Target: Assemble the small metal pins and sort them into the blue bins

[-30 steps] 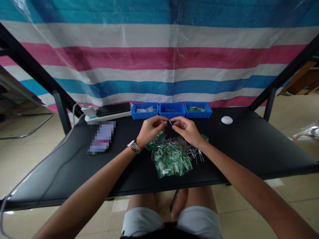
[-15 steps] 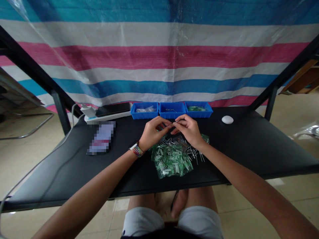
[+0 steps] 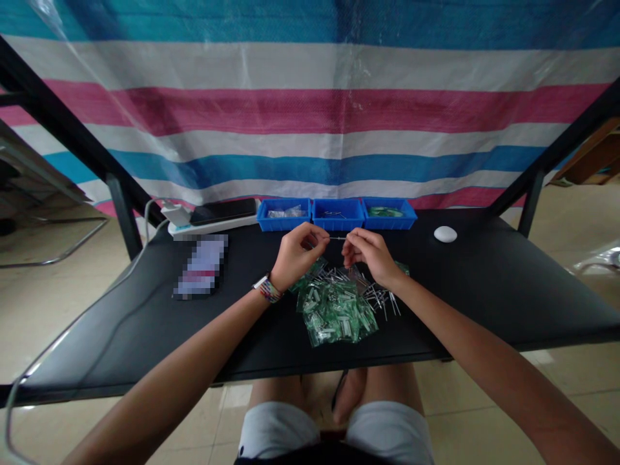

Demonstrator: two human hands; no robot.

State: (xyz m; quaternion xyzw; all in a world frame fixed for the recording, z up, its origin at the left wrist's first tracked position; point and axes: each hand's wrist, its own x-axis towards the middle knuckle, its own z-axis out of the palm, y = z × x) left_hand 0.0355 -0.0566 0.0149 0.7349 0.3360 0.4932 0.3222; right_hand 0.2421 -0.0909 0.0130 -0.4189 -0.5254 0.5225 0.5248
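My left hand (image 3: 296, 252) and my right hand (image 3: 369, 253) are raised above a black table (image 3: 484, 284), fingers pinched. Between their fingertips runs a thin metal pin (image 3: 338, 238), held level, one hand at each end. Just below the hands lies a heap of small green plastic bags (image 3: 334, 310) mixed with several loose metal pins (image 3: 382, 298). A beaded band is on my left wrist.
Three blue bins (image 3: 336, 214) stand in a row at the table's back edge. Left of them lie a white power strip (image 3: 208, 225) with a dark phone on it, and a blurred card (image 3: 201, 266). A white oval object (image 3: 445, 234) sits at the right. A striped tarp hangs behind.
The hands have drawn slightly apart and the pin between them has turned from tilted to level. The view has shifted a little to the right.
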